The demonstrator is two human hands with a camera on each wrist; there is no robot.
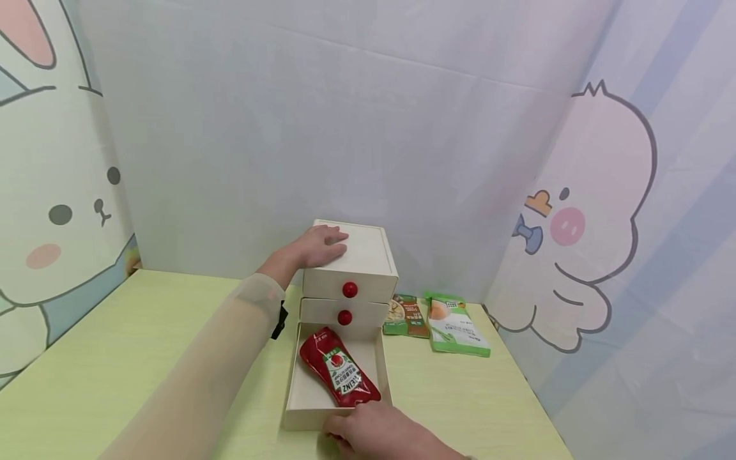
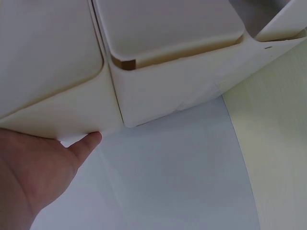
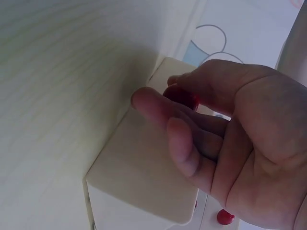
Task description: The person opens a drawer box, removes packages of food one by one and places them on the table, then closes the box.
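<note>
A small white drawer cabinet [image 1: 367,246] stands on the table with its bottom drawer [image 1: 305,418] pulled out. My left hand [image 1: 319,246] rests on the cabinet's top with its fingers fairly straight; in the left wrist view, the thumb of that hand [image 2: 43,163] touches the cabinet's edge. At the drawer's front is my right hand [image 1: 376,431], and the right wrist view shows its thumb and fingers pinching the drawer's round red knob [image 3: 181,97]. Inside the open drawer lies a red Heinz ketchup pouch [image 1: 339,367], set at a slant.
Two upper drawers with red knobs [image 1: 349,289] are closed. To the right of the cabinet, a brown-and-green food packet [image 1: 407,316] and a green-and-white packet [image 1: 457,326] lie on the pale yellow-green table [image 1: 460,409]. A light curtain [image 1: 368,128] hangs behind.
</note>
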